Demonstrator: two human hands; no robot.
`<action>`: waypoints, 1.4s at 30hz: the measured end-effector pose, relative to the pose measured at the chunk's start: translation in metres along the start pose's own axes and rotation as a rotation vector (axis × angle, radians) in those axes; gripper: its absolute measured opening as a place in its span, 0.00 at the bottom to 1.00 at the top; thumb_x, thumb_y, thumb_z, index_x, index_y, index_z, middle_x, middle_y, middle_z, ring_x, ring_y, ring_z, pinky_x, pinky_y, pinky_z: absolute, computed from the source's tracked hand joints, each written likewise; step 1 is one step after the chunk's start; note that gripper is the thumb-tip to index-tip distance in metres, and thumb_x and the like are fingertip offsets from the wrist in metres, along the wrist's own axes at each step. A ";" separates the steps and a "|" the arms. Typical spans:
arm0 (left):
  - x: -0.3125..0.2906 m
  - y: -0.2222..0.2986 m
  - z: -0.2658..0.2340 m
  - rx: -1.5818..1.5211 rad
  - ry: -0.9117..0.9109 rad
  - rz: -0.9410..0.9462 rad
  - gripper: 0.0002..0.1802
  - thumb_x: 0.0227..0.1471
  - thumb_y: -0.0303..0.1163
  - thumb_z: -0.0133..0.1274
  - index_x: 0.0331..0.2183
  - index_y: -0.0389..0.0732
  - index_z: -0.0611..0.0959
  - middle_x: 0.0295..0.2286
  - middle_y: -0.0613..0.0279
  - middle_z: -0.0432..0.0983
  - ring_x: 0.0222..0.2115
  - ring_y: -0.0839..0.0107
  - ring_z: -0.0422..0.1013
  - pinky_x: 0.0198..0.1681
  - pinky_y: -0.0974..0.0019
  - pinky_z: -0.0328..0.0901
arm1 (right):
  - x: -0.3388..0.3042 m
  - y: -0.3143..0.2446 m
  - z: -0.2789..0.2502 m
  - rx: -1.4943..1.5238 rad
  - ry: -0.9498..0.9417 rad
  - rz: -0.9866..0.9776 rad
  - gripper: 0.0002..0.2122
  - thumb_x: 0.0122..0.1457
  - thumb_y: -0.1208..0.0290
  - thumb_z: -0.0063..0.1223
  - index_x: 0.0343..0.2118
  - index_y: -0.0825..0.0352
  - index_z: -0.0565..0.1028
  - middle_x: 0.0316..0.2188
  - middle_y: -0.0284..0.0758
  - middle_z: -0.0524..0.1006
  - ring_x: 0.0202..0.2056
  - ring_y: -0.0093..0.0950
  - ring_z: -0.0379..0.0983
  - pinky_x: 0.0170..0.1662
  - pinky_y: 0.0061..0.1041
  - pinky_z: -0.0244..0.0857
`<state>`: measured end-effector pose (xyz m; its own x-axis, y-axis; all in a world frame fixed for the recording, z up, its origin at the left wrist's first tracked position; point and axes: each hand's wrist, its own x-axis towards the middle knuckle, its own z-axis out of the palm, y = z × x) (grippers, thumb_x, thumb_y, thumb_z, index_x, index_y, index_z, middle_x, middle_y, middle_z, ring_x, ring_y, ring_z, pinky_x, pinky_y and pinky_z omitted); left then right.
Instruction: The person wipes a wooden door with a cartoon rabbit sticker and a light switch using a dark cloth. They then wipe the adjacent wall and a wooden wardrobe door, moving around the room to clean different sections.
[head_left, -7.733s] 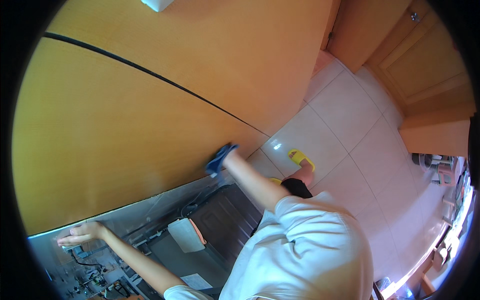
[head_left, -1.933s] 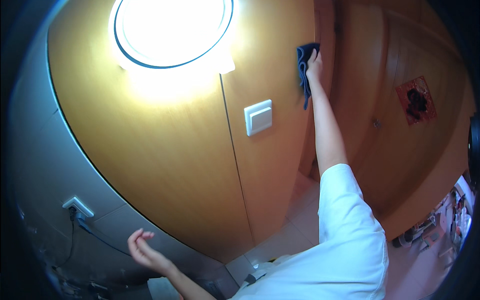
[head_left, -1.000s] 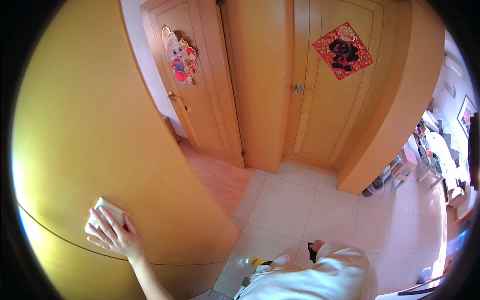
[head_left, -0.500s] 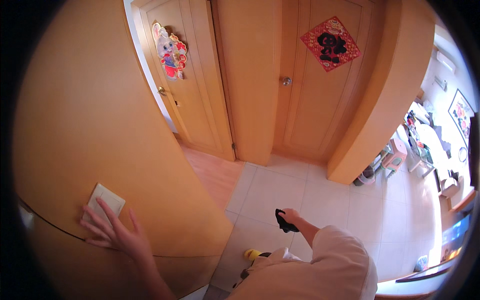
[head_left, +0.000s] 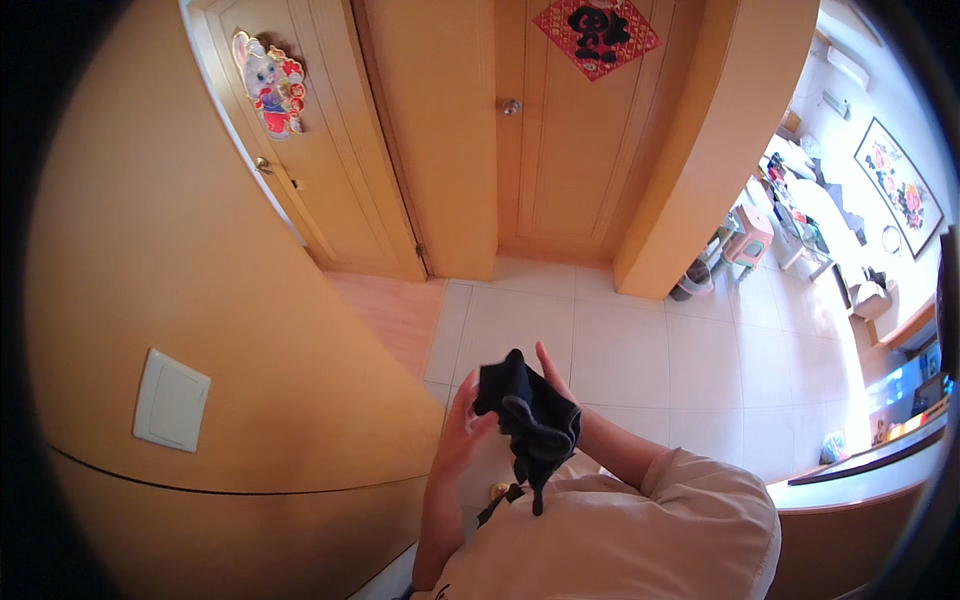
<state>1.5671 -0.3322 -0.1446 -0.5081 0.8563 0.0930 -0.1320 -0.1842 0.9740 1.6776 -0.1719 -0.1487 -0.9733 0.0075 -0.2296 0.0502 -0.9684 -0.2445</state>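
Note:
In front of my body is a crumpled piece of black cloth (head_left: 540, 425) with a dark grey edging, one narrow end hanging down. I cannot make out what kind of cloth item it is. My right hand (head_left: 566, 392) holds it from the right side, one finger pointing up past the fabric. At the cloth's left edge is my left hand (head_left: 460, 425), blurred and with its fingers partly hidden, so its grip does not show. A white light switch (head_left: 172, 400) is on the yellow-brown wall at my left.
Two wooden doors stand ahead, one with a rabbit decoration (head_left: 270, 85), one with a red diamond-shaped poster (head_left: 597, 35). Pale floor tiles (head_left: 620, 340) lead right, past a waste bin (head_left: 692, 281) and a pink stool (head_left: 748, 235). A brown cabinet (head_left: 850, 530) is at the lower right.
My left hand has left the light switch and come right to the black cloth. My right hand has drawn the cloth in toward my body. The view has shifted right and down.

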 end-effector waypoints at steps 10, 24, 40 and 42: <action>0.120 -0.001 0.066 -0.210 0.373 -0.090 0.21 0.54 0.29 0.51 0.49 0.31 0.73 0.44 0.59 0.73 0.44 0.73 0.69 0.47 0.72 0.64 | 0.016 -0.097 -0.016 0.423 -0.210 0.024 0.23 0.59 0.63 0.43 0.55 0.69 0.65 0.48 0.46 0.74 0.47 0.41 0.73 0.54 0.37 0.66; 0.364 0.025 0.171 -0.548 0.089 -0.103 0.22 0.56 0.32 0.48 0.51 0.34 0.74 0.45 0.58 0.74 0.46 0.70 0.70 0.52 0.69 0.62 | -0.008 -0.368 -0.065 -0.281 0.211 -0.237 0.16 0.57 0.69 0.46 0.47 0.69 0.71 0.42 0.37 0.76 0.39 0.29 0.75 0.44 0.29 0.71; 0.412 -0.093 0.132 -0.359 -0.376 -0.346 0.44 0.42 0.40 0.66 0.56 0.32 0.66 0.56 0.57 0.63 0.57 0.69 0.59 0.60 0.62 0.55 | -0.011 -0.456 -0.053 -0.763 0.163 -0.428 0.17 0.55 0.72 0.61 0.46 0.72 0.72 0.36 0.31 0.77 0.38 0.19 0.72 0.43 0.21 0.67; 0.420 -0.102 0.136 -0.207 -0.457 -0.345 0.45 0.44 0.44 0.65 0.57 0.33 0.65 0.58 0.57 0.61 0.59 0.68 0.57 0.61 0.62 0.53 | -0.003 -0.464 -0.060 -0.931 0.247 -0.527 0.16 0.55 0.72 0.61 0.44 0.72 0.73 0.35 0.31 0.77 0.37 0.19 0.71 0.43 0.21 0.67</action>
<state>1.4836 0.1118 -0.1771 0.0043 0.9953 -0.0965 -0.4102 0.0898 0.9076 1.6702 0.2919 -0.0909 -0.8558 0.5154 -0.0446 -0.1082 -0.2626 -0.9588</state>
